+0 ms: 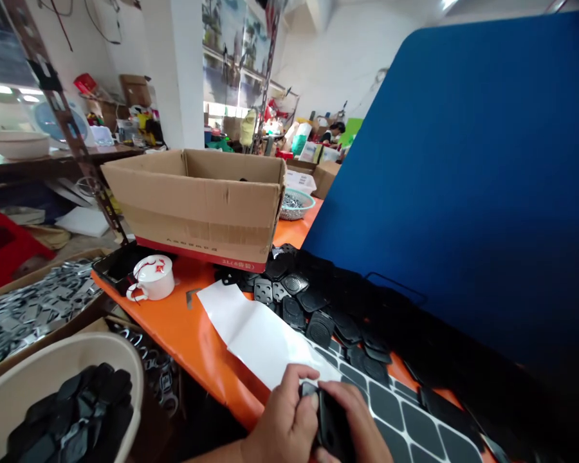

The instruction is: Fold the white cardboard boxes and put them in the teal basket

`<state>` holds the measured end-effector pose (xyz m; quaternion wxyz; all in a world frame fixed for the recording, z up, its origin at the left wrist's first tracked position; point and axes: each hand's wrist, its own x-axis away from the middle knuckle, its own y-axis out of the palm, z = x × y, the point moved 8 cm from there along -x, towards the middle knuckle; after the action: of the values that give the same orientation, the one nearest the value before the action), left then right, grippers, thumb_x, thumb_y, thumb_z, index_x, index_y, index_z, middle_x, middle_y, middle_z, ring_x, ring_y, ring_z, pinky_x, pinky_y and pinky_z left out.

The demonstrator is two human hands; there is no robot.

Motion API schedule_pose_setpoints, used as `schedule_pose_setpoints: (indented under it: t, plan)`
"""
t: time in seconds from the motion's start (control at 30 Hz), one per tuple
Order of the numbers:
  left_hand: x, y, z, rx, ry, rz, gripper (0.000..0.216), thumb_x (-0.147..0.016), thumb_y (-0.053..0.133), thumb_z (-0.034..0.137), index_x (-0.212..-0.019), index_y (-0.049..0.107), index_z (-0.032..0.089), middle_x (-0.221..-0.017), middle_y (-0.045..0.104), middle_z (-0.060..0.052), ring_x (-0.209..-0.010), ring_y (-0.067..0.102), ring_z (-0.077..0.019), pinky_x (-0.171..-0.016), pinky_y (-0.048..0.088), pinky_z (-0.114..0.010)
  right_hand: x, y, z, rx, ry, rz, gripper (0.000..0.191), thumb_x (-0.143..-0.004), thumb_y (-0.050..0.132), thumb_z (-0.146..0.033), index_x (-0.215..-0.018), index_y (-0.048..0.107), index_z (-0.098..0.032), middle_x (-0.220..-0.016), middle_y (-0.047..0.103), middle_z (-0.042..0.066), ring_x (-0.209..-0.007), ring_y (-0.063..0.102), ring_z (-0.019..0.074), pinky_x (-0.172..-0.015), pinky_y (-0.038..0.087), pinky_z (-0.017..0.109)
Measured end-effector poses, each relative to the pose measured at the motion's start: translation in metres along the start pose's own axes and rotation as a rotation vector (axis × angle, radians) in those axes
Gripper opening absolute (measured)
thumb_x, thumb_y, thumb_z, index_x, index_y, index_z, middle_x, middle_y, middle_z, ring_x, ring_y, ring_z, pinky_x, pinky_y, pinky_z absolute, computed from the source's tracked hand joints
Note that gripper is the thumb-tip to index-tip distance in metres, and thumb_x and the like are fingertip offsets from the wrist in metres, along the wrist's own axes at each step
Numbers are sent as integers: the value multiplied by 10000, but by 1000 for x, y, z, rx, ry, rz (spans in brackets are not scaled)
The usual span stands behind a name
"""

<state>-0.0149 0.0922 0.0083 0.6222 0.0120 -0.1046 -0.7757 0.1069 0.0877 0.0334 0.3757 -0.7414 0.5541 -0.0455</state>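
Both my hands meet at the bottom middle over the orange table (183, 328). My left hand (284, 424) pinches a small black plastic part (330, 424) with thumb and fingers. My right hand (357, 418) wraps round the same part from the right. Just beyond them lies a sheet of dark shaped stickers (405, 424) and a white backing sheet (255, 334). A heap of several black plastic parts (318, 302) lies further back on the table.
An open cardboard box (197, 199) stands at the back of the table, a white cup (153, 278) beside it. A blue panel (463, 180) walls the right. A beige basin (67, 399) of black parts and a box of shiny parts (29, 308) sit left.
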Motion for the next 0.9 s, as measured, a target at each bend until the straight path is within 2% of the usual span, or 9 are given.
schedule_pose_setpoints:
  t: [0.13, 0.2, 0.3, 0.4, 0.47, 0.57, 0.67, 0.8, 0.9]
  plan:
    - [-1, -20, 7, 81, -64, 116, 362, -912, 512, 407, -1187, 520, 172, -996, 601, -67, -884, 548, -189, -832, 421, -283, -16, 7, -15, -44, 18, 88, 484, -854, 581, -439, -1303, 444, -319, -1168, 546, 115, -1049, 564, 346, -879, 496, 504]
    - [-2, -16, -9, 234, -196, 143, 390, -856, 576, 439, -1145, 514, 184, -967, 618, -57, -796, 580, -179, -724, 452, -277, -18, 11, -5, -166, 134, 141, 446, -863, 573, -455, -1268, 464, -303, -1154, 546, 106, -1058, 559, 329, -906, 474, 503]
    - [3, 13, -43, 521, -403, 65, 480, -805, 576, 520, -1118, 449, 181, -753, 627, -23, -500, 533, -127, -466, 367, -228, -12, 8, 18, -541, 335, 330, 399, -899, 492, -531, -1212, 493, -285, -1034, 549, 71, -939, 595, 262, -858, 499, 453]
    - [14, 45, -61, 586, -484, -103, 539, -786, 569, 597, -1084, 428, 171, -590, 585, 15, -350, 457, -99, -389, 274, -202, -9, -5, 21, -785, 356, 392, 474, -871, 463, -637, -1148, 539, -261, -869, 495, 26, -689, 534, 181, -665, 507, 359]
    - [21, 54, -63, 487, -504, -185, 573, -749, 625, 622, -1055, 456, 168, -611, 584, 13, -386, 498, -110, -415, 317, -212, -10, -20, 8, -625, 286, 284, 496, -825, 556, -633, -1148, 555, -258, -870, 508, 31, -680, 514, 181, -622, 480, 334]
    - [20, 49, -41, 268, -363, -212, 525, -725, 694, 588, -987, 567, 151, -792, 633, -47, -702, 609, -181, -652, 458, -276, -5, -39, -18, -154, 141, 121, 523, -774, 702, -507, -1201, 530, -259, -960, 557, 68, -805, 553, 232, -693, 489, 359]
    - [18, 47, -9, 214, -235, -231, 447, -855, 552, 574, -967, 636, 150, -928, 645, -69, -906, 573, -215, -810, 438, -283, 7, -48, -29, 114, 79, 71, 609, -741, 760, -433, -1247, 472, -257, -982, 570, 84, -830, 569, 254, -705, 508, 375]
    - [18, 65, 2, 250, -337, -309, 405, -801, 677, 494, -987, 599, 143, -837, 623, -32, -760, 576, -160, -669, 439, -238, 23, -49, -26, 186, 75, 35, 623, -772, 713, -364, -1308, 415, -253, -1081, 561, 113, -941, 579, 285, -785, 518, 413]
    - [14, 70, 0, 277, -340, -257, 349, -780, 728, 395, -964, 572, 144, -825, 630, -24, -745, 599, -145, -677, 467, -233, 33, -53, -17, 71, 110, 9, 678, -812, 663, -484, -1369, 361, -242, -1203, 533, 133, -1055, 565, 297, -857, 502, 410]
